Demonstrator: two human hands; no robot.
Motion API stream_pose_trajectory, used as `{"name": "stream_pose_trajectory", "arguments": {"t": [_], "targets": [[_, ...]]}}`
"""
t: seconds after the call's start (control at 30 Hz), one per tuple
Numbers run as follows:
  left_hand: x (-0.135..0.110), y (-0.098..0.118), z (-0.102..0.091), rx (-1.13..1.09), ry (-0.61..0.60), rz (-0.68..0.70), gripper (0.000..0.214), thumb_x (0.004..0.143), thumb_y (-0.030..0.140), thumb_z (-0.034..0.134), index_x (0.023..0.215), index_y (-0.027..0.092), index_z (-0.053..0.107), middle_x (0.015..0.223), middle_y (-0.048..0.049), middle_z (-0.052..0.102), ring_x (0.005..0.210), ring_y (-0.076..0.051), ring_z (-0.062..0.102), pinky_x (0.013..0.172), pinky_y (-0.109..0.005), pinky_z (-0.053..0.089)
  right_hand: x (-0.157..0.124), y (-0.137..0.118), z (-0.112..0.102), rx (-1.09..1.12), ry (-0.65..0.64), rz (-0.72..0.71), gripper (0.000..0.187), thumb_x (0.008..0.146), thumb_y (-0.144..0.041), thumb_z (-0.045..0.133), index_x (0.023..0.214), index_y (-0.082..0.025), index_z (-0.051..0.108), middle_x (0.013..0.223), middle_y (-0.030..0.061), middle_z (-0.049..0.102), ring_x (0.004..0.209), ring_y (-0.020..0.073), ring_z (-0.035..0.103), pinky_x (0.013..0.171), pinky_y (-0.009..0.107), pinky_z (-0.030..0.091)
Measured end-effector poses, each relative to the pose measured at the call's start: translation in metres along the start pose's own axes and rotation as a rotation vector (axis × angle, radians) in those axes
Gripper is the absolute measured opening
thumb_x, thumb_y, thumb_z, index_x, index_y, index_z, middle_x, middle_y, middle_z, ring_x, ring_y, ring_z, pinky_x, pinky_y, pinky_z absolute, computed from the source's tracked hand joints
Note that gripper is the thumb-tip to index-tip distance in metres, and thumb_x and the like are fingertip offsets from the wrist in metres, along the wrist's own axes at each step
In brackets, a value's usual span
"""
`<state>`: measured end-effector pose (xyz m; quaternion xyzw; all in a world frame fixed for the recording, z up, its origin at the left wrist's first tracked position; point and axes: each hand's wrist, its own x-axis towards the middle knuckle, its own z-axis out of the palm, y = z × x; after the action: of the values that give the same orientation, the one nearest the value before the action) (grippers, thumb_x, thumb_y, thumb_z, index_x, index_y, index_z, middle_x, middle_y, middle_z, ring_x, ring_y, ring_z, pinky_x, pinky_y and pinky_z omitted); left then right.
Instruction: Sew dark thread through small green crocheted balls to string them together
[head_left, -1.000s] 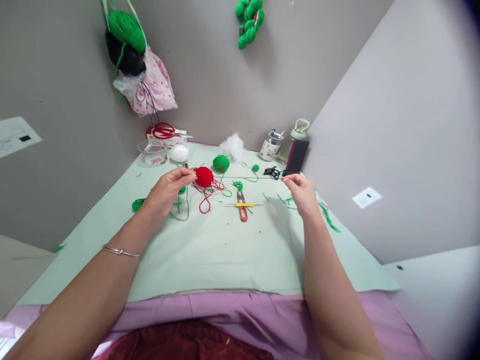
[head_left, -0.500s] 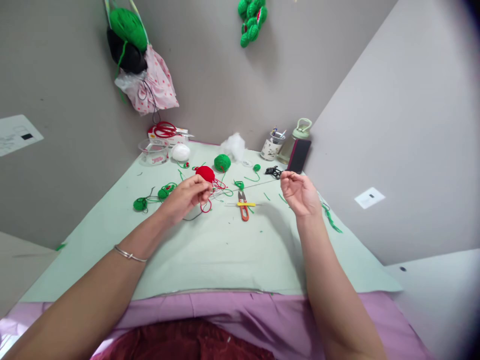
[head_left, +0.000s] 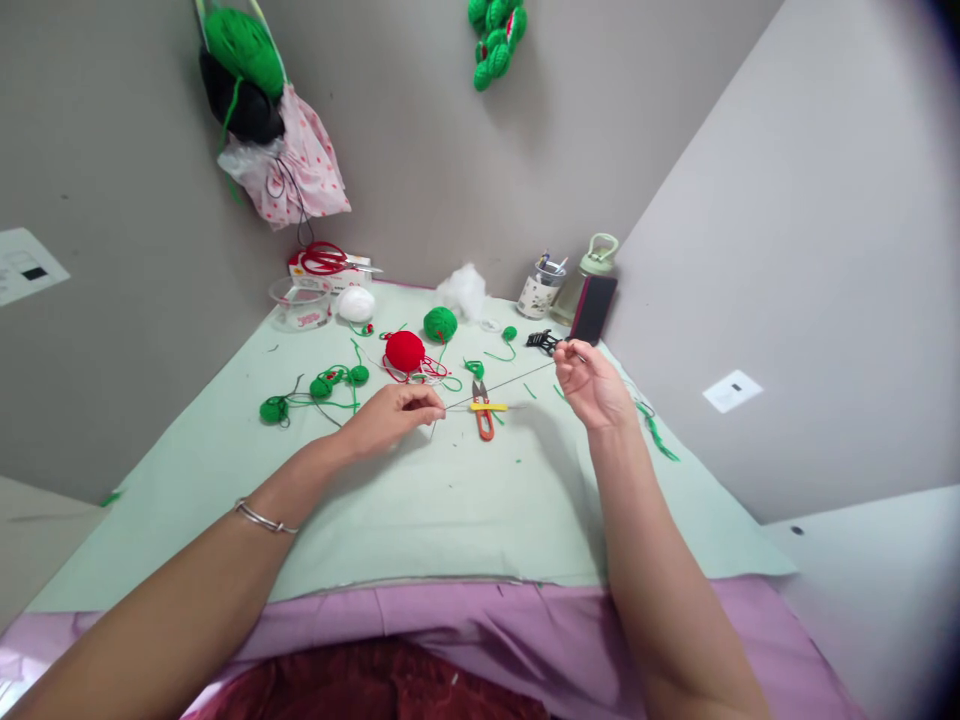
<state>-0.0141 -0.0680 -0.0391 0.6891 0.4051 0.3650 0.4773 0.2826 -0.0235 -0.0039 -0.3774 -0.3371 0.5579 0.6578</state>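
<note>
1. Grey walls (head_left: 420, 130) meet in a corner behind the table (head_left: 450, 530), which I see on my feed under a pale green cover.
2. My left grip (head_left: 394, 415) is pinched on a dark thread (head_left: 517, 378), palm down, low over the table, with a short end dangling beneath the fingertips.
3. My right grip (head_left: 598, 393) is curled closed around the thread's other side, higher up, palm turned partly toward my camera. I read the thread as one straight slanting line between the two, rising to the right.
4. Under that line I have orange-handled thread snips (head_left: 485, 427), blades pointing away from me, with a yellow-handled crochet hook (head_left: 489, 407) lying across them. A small green crocheted piece (head_left: 474, 369) sits just beyond the blade tips.
5. Past my left grip lies a red yarn ball (head_left: 405, 351) among loose red and white strands; further left are small green crocheted pieces (head_left: 322, 388) with trailing yarn.
6. Near my right grip I make out a black claw clip (head_left: 541, 342).
7. Further back stand a green yarn ball (head_left: 440, 324), a tuft of white stuffing (head_left: 463, 291), a white ball (head_left: 355, 304), a clear tub (head_left: 300, 310) and red-handled scissors (head_left: 325, 258) on a box.
8. At back right I see a pen cup (head_left: 537, 295), a bottle (head_left: 598, 258) and a phone (head_left: 595, 308) leaning by it.
9. On the wall hang a pink dotted bag (head_left: 304, 170) and green crocheted work (head_left: 495, 45).
</note>
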Motion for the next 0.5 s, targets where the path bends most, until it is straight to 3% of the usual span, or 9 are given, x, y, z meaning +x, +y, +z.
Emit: {"name": "stream_pose_trajectory", "arguments": {"t": [0.17, 0.27, 0.33, 0.4, 0.5], "targets": [[-0.003, 0.012, -0.009, -0.271, -0.079, -0.089, 0.017, 0.079, 0.035, 0.073, 0.075, 0.019, 0.071, 0.062, 0.0007, 0.052, 0.055, -0.011, 0.042, 0.052, -0.023, 0.032, 0.007, 0.003, -0.01, -0.326, 0.165, -0.224, 0.012, 0.075, -0.023, 0.076, 0.072, -0.017, 0.066, 0.075, 0.0019, 0.072, 0.065, 0.0109, 0.068, 0.053, 0.018, 0.056], [-0.005, 0.017, -0.009, -0.443, -0.032, -0.116, 0.019, 0.075, 0.034, 0.078, 0.074, 0.017, 0.069, 0.064, 0.0002, 0.053, 0.056, -0.01, 0.042, 0.052, -0.022, 0.033, 0.011, 0.002, -0.015, -0.374, 0.312, -0.343, 0.013, 0.076, -0.026, 0.075, 0.072, -0.018, 0.065, 0.073, 0.0006, 0.071, 0.057, 0.0088, 0.063, 0.048, 0.017, 0.051], [-0.004, 0.016, -0.007, -0.518, 0.011, -0.135, 0.021, 0.073, 0.033, 0.08, 0.075, 0.016, 0.069, 0.066, 0.0001, 0.055, 0.057, -0.008, 0.043, 0.053, -0.022, 0.034, 0.009, 0.002, -0.012, -0.38, 0.332, -0.428, 0.017, 0.078, -0.032, 0.074, 0.072, -0.019, 0.065, 0.07, -0.0006, 0.069, 0.051, 0.0065, 0.056, 0.043, 0.016, 0.043], [-0.003, 0.013, -0.004, -0.56, 0.046, -0.148, 0.022, 0.073, 0.033, 0.081, 0.077, 0.015, 0.07, 0.068, 0.0003, 0.055, 0.058, -0.008, 0.045, 0.054, -0.021, 0.034, 0.002, 0.006, -0.003, -0.428, 0.207, -0.452, 0.027, 0.082, -0.042, 0.072, 0.07, -0.019, 0.066, 0.063, -0.0011, 0.065, 0.046, 0.0056, 0.049, 0.04, 0.017, 0.036], [-0.001, 0.007, 0.002, -0.581, 0.081, -0.149, 0.022, 0.075, 0.033, 0.081, 0.081, 0.015, 0.07, 0.071, 0.0002, 0.057, 0.06, -0.007, 0.047, 0.055, -0.02, 0.035, -0.021, 0.018, 0.02, -0.608, -0.216, -0.302, 0.042, 0.087, -0.054, 0.065, 0.066, -0.018, 0.069, 0.057, 0.0001, 0.059, 0.047, 0.0075, 0.046, 0.043, 0.02, 0.036]]}}
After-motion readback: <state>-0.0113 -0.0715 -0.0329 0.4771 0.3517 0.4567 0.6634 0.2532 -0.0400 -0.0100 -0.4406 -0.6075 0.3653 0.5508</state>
